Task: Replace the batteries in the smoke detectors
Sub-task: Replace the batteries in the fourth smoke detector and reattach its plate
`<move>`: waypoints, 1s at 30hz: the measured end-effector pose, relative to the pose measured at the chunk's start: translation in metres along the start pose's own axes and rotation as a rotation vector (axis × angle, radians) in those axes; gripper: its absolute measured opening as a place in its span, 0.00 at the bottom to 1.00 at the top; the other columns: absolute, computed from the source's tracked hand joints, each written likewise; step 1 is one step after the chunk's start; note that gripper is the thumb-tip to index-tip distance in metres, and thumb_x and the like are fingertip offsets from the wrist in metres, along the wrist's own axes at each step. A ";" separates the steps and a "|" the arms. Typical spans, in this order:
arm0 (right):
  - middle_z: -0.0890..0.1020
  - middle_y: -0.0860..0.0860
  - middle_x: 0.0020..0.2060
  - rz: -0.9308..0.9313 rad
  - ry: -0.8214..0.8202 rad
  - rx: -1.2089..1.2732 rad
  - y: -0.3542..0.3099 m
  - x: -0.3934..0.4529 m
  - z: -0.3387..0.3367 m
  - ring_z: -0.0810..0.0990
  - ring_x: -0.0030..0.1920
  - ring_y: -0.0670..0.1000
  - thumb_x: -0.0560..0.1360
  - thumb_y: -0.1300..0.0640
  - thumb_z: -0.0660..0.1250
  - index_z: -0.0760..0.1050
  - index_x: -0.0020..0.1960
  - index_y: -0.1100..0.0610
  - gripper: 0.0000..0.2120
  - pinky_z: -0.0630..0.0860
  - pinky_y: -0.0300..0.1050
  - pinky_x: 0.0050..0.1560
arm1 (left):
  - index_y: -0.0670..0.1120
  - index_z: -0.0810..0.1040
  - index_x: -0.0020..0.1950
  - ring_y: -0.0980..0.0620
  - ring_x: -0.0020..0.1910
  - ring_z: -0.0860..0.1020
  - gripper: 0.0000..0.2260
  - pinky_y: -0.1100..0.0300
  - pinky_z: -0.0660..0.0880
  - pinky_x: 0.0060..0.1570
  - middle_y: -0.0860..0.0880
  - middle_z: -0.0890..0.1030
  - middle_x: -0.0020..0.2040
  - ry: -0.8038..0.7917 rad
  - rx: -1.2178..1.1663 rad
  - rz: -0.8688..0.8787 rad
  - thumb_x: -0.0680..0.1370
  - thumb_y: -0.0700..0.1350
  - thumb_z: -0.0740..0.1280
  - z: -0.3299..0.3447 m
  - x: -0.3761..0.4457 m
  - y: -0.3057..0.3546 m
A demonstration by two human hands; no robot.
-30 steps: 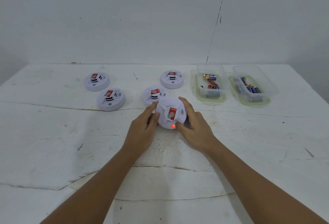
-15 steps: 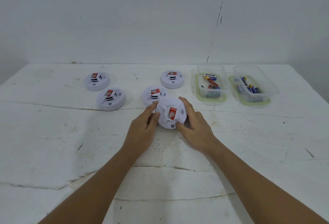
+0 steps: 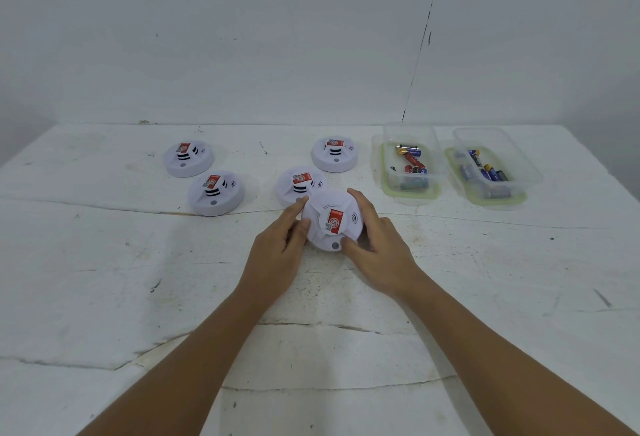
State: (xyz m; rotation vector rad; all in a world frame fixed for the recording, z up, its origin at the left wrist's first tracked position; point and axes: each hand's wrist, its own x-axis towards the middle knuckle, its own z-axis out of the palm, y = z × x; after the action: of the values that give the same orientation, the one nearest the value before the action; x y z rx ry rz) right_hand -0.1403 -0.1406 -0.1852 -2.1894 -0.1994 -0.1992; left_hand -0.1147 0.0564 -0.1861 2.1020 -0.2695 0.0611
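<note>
White smoke detector point(image 3: 331, 220) stayed between your left hand point(image 3: 277, 255) and right hand point(image 3: 375, 245), both clamped on it; its red light was off.

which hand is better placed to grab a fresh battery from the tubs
Right. The right hand grips the detector on the side facing both tubs; the left hand would have to cross over it.
</note>
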 end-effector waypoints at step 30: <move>0.83 0.42 0.55 0.027 -0.012 0.056 -0.009 -0.004 -0.002 0.84 0.47 0.61 0.77 0.48 0.65 0.58 0.79 0.37 0.33 0.82 0.64 0.47 | 0.57 0.71 0.77 0.53 0.49 0.81 0.18 0.72 0.75 0.46 0.53 0.83 0.50 0.004 -0.087 -0.019 0.86 0.52 0.60 -0.003 -0.003 0.005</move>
State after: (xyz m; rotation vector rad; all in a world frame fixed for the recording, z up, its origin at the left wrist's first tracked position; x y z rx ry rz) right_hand -0.1461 -0.1369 -0.1777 -2.1369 -0.1802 -0.1633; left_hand -0.1183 0.0567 -0.1805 2.0171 -0.2458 0.0412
